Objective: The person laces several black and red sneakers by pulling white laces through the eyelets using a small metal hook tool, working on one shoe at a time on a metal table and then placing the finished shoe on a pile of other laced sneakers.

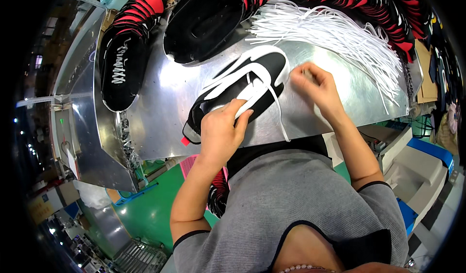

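Note:
A black and white shoe upper (pixel 277 67) with a small red tab lies on the metal table in front of me. My left hand (pixel 224 127) grips it at the near side, thumb and fingers closed on its white tongue-like strip. A white shoelace (pixel 277 109) comes out of the upper and hangs toward the table's near edge. Just right of the upper, my right hand (pixel 316 86) is raised with fingers curled and thumb against them. What it pinches, if anything, is too small and blurred to make out.
A bundle of white shoelaces (pixel 335 40) lies at the back right of the metal table (pixel 165 127). Rows of nested black and red uppers (pixel 204 30) stand along the back, with another stack (pixel 121 69) at the left. A grey bin (pixel 412 164) stands at the right.

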Available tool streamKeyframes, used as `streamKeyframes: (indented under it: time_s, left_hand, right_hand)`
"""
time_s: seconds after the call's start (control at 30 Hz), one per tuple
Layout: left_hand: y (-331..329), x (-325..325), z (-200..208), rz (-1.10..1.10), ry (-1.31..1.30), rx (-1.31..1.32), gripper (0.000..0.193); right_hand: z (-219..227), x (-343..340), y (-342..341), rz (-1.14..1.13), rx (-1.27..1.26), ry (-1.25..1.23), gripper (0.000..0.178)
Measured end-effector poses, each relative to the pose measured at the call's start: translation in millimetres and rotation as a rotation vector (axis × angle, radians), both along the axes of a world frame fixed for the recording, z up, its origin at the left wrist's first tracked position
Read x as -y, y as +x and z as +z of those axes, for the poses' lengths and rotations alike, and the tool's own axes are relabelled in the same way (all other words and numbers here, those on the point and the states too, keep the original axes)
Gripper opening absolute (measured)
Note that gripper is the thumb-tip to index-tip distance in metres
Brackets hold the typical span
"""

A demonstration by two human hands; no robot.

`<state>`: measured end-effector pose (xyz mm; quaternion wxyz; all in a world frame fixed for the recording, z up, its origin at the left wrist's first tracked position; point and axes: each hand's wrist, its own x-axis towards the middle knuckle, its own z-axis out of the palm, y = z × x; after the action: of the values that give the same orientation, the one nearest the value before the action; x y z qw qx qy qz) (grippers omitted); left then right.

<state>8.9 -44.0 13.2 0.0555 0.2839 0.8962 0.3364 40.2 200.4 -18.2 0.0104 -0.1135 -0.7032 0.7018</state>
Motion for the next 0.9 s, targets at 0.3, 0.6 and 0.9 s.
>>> streamKeyframes:
  time_s: [0.3,0.6,0.9]
  left_hand:
    - [-8,8,34,0.132,0.136,-0.126,0.016]
    - [-7,16,40,0.134,0.129,-0.06,0.019]
    - [3,2,19,-0.035,-0.081,-0.047,0.025]
  right_hand:
    - [0,9,60,0.514,0.08,0.345,0.019]
    - [1,-22,134,0.4,-0.029,0.267,0.012]
    - [35,21,-2,0.194,-0.168,0.104,0.019]
